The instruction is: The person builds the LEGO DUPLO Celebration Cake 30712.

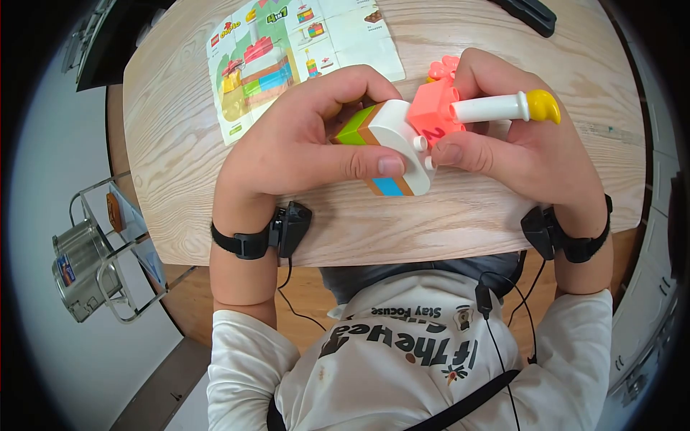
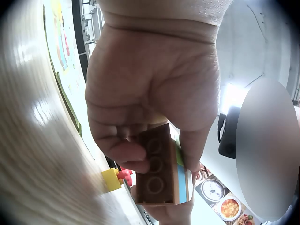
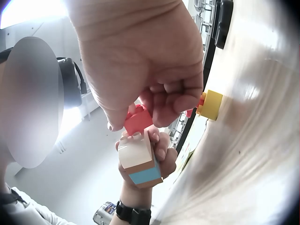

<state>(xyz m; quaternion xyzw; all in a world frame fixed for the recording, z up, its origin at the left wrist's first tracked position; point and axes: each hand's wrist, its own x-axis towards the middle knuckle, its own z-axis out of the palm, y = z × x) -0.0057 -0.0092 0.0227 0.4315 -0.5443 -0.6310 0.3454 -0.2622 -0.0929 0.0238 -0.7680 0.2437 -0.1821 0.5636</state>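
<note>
My left hand [image 1: 287,136] grips a layered block stack [image 1: 388,133] with brown, green and blue layers and a rounded white top; its brown hollow underside [image 2: 154,173] faces the left wrist camera. Thumb and fingers of my right hand [image 1: 532,151] pinch a pink brick [image 1: 433,108] marked "2", tilted against the white top's studs. A white candle piece [image 1: 492,108] with a yellow flame stands out from the pink brick. Whether brick and stack are joined I cannot tell. Behind them a pink flower piece [image 1: 444,67] shows, with a yellow brick [image 3: 213,105] under it in the right wrist view.
A printed instruction sheet [image 1: 262,79] lies at the table's back left. At the back right is a black object [image 1: 528,16]. The wooden table's front edge runs close to the person's body. A metal pot [image 1: 85,269] stands on a rack off to the left.
</note>
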